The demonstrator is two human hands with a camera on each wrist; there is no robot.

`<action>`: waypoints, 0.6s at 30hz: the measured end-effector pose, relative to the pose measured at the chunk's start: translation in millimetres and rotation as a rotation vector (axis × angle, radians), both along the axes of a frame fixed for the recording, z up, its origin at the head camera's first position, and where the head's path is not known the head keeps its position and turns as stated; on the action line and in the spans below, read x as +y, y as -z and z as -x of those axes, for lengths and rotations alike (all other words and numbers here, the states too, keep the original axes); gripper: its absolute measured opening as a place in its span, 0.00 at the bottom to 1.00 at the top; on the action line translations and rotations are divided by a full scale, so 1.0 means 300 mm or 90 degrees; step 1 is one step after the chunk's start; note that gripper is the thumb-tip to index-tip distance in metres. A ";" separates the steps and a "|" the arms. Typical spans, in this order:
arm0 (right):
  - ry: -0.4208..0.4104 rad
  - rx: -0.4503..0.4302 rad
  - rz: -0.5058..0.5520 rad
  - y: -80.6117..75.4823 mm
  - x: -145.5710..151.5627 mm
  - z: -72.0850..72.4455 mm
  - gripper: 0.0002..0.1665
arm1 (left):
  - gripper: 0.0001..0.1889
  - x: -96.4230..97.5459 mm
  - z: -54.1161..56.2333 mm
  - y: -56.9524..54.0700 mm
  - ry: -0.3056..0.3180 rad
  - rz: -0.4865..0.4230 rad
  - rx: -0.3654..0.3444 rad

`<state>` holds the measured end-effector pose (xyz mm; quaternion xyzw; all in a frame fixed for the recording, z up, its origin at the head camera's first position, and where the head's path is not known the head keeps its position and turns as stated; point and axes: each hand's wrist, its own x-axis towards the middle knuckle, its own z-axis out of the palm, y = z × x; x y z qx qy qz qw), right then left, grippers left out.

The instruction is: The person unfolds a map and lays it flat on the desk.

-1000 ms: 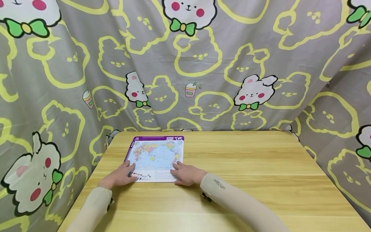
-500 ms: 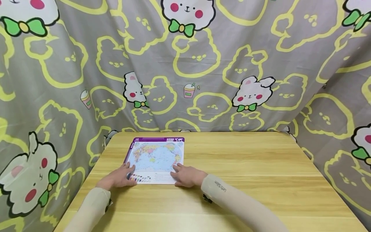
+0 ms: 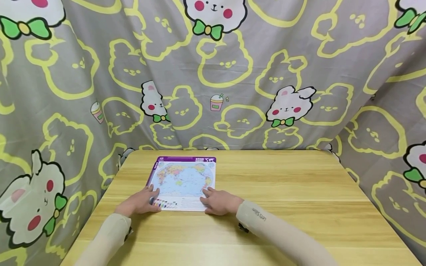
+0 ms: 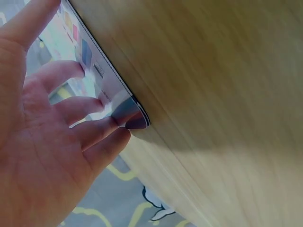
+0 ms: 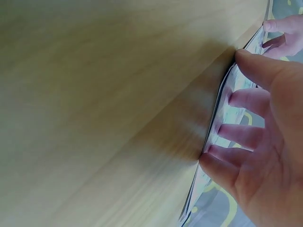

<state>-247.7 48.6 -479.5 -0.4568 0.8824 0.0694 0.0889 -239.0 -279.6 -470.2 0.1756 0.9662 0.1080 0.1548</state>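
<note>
A flat world map board [image 3: 186, 179] with a purple border lies on the left half of the wooden table. My left hand [image 3: 141, 201] rests at its lower left side, fingers spread and thumb along the front edge. Seen from the left wrist, the fingertips [image 4: 97, 105] touch the glossy map face near a rounded corner [image 4: 137, 118]. My right hand [image 3: 221, 201] touches the lower right side. In the right wrist view its fingertips [image 5: 222, 130] press on the map's surface, while the thumb [image 5: 251, 64] lies at the board's edge.
The wooden table [image 3: 283, 184] extends well to the right of the map and in front of it. A grey curtain [image 3: 233, 74] with yellow outlines and rabbit faces hangs behind and on both sides. Dark straps show under both sleeves.
Over the last half second the map board has slid slightly to the right along the table, both hands moving with it. Before that it lay nearly still.
</note>
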 end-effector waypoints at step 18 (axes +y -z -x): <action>0.024 -0.011 0.015 -0.006 0.085 -0.026 0.31 | 0.44 0.080 0.012 -0.004 0.017 0.014 -0.008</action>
